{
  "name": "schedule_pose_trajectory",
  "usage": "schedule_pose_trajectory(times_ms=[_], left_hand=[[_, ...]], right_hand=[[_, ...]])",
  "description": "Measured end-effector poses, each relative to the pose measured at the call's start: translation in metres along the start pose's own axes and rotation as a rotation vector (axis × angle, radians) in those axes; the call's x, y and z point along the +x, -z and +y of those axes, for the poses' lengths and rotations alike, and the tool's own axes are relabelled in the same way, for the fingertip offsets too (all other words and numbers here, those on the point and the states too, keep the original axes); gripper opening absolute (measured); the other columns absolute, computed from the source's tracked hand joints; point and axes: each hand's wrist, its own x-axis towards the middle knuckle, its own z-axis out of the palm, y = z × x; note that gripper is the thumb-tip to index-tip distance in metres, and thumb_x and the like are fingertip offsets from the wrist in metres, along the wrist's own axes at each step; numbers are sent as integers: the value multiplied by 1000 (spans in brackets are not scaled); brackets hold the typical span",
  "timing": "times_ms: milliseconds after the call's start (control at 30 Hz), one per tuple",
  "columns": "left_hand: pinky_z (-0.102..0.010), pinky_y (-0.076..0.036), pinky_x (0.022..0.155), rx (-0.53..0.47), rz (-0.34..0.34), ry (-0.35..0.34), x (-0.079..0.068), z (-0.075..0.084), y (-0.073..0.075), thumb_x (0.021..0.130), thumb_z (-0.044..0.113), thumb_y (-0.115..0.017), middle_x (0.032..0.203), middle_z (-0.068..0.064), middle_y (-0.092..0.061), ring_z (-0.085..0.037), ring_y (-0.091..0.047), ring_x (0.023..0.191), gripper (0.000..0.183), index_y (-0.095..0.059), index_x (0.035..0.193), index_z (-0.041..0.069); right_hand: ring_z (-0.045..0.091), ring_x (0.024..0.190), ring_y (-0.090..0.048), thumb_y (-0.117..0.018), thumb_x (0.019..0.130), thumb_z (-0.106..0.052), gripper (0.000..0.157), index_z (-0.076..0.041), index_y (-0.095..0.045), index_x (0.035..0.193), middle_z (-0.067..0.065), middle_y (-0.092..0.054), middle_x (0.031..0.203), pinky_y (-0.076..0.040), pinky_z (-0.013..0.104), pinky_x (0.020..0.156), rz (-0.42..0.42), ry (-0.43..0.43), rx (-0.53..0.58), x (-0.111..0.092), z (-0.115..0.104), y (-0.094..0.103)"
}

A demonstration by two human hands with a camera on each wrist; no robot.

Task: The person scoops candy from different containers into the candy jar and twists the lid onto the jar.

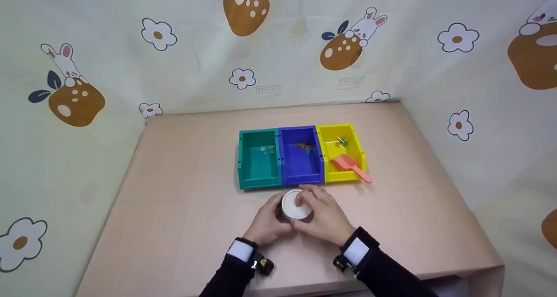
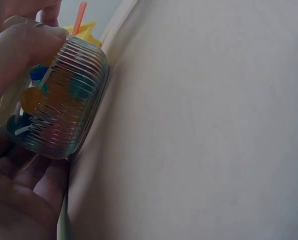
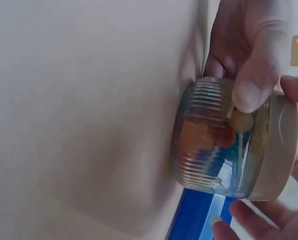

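Observation:
Between both hands, close in front of the bins, stands a clear ribbed jar [image 3: 201,145] with a cream lid [image 1: 290,208]. Colourful round-headed pieces with thin white sticks [image 2: 33,100] show through its wall. My left hand [image 1: 269,222] grips the jar's body, its thumb pressed to the side near the lid in the right wrist view. From the right, my right hand [image 1: 326,214] holds the lid, with fingers round its edge and one curled over its top. The jar's base sits at the table surface.
Behind the jar, green [image 1: 259,185], blue [image 1: 302,179] and yellow [image 1: 341,176] bins stand side by side. Small pieces lie in each. A pink scoop [image 1: 346,162] rests in the yellow bin, handle over the front edge. Patterned cloth walls [image 1: 196,79] surround the table [image 1: 182,192].

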Motion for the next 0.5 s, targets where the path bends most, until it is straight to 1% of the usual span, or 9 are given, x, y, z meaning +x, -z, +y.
schedule_pose_trajectory(times_ms=[100, 267, 400, 500], left_hand=[[-45, -45, 127, -2, 7, -6, 0, -1, 0, 76, 4, -89, 155, -20, -59, -36, -58, 146, 91, -52, 159, 0], [-45, -46, 126, 31, 29, -19, -2, -1, -1, 76, 7, -92, 151, -18, -62, -36, -60, 144, 90, -54, 158, 2], [-45, -48, 125, 72, 46, -28, -2, -1, -1, 76, 11, -94, 148, -16, -65, -34, -61, 141, 89, -57, 156, 4], [-46, -48, 124, 76, 59, -34, -1, -1, -2, 75, 9, -93, 146, -15, -66, -33, -62, 139, 88, -58, 156, 5]], right_hand=[[37, 134, -65, -91, 82, -36, 42, -20, -62, 107, 12, -70, 138, -51, 60, 115, 6, 21, -4, 0, 0, 0], [37, 132, -66, -92, 85, -33, 42, -16, -63, 108, 12, -73, 134, -50, 62, 116, 30, 22, 46, -2, -1, -2], [35, 131, -67, -93, 85, -35, 42, -16, -63, 109, 10, -74, 135, -52, 60, 115, 54, 16, 82, -4, -3, -4], [33, 126, -69, -94, 85, -35, 43, -15, -63, 107, 10, -75, 134, -55, 57, 111, 90, 23, 92, -4, -2, -6]])
